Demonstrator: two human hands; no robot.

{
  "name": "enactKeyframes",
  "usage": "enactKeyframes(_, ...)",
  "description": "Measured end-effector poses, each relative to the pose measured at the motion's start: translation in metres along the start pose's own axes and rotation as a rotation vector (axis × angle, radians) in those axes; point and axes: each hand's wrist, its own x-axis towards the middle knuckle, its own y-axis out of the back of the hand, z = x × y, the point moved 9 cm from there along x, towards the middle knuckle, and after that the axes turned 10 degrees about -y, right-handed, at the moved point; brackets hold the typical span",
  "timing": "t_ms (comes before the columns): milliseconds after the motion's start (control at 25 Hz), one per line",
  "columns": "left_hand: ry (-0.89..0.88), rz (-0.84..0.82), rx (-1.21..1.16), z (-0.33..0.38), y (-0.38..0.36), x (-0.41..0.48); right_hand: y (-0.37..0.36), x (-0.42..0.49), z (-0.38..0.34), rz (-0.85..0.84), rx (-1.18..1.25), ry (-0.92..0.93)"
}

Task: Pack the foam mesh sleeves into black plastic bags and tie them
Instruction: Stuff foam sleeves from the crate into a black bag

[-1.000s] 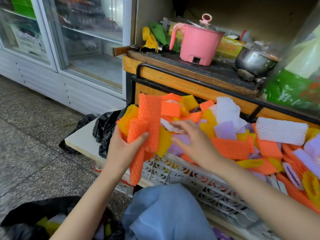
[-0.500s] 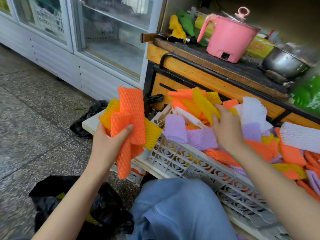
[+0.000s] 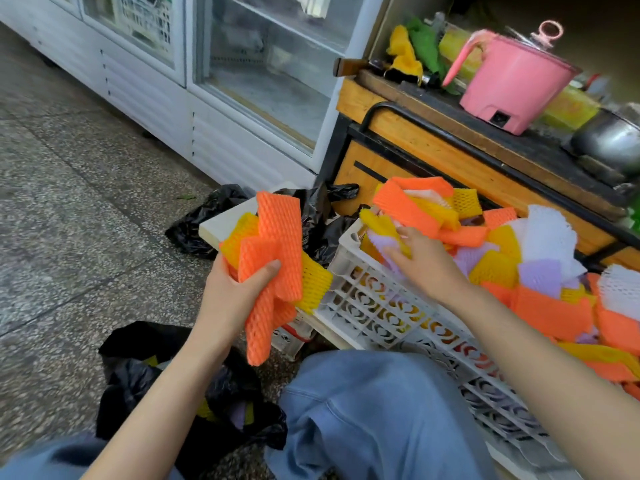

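My left hand (image 3: pixel 235 296) grips a bunch of orange and yellow foam mesh sleeves (image 3: pixel 277 258), held in the air left of the crate. My right hand (image 3: pixel 426 261) reaches into the white plastic crate (image 3: pixel 377 306), its fingers closing on yellow and purple sleeves at the crate's left corner. The crate is heaped with orange, yellow, purple and white sleeves (image 3: pixel 540 265). An open black plastic bag (image 3: pixel 138 379) lies on the floor below my left arm, with a few yellow and purple sleeves inside.
More black bags (image 3: pixel 204 220) lie on a white board left of the crate. Behind stand a wooden counter (image 3: pixel 433 157) with a pink pot (image 3: pixel 512 84) and a metal bowl (image 3: pixel 609 140), and a glass-door fridge (image 3: pixel 263 74). My knee in blue trousers (image 3: pixel 374 410) is below the crate.
The view has swung left and down. My left hand keeps its bunch and has drawn away from the crate. My right hand has shifted to the crate's left corner and picks at sleeves there.
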Motion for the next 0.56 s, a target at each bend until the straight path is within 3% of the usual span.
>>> enactKeyframes(120,0.03,0.028,-0.018,-0.009,0.013,-0.001,0.037,-0.019,-0.02,0.238,-0.064,0.096)
enactKeyframes(200,0.058,0.029,-0.013,-0.016,0.016,-0.006,0.058,-0.047,-0.043,0.387,0.036,0.197)
enactKeyframes(240,0.074,0.026,-0.007,-0.02,0.018,-0.009,0.057,-0.064,-0.057,0.379,0.13,0.256)
enactKeyframes(360,0.076,0.05,-0.029,-0.027,0.022,-0.019,0.002,-0.098,-0.097,0.138,0.289,0.356)
enactKeyframes(480,0.057,0.048,0.063,-0.027,0.026,-0.03,-0.073,-0.104,-0.12,-0.148,0.313,0.295)
enactKeyframes(560,0.098,0.01,-0.004,-0.035,0.029,-0.038,-0.118,-0.109,-0.131,-0.374,0.383,0.267)
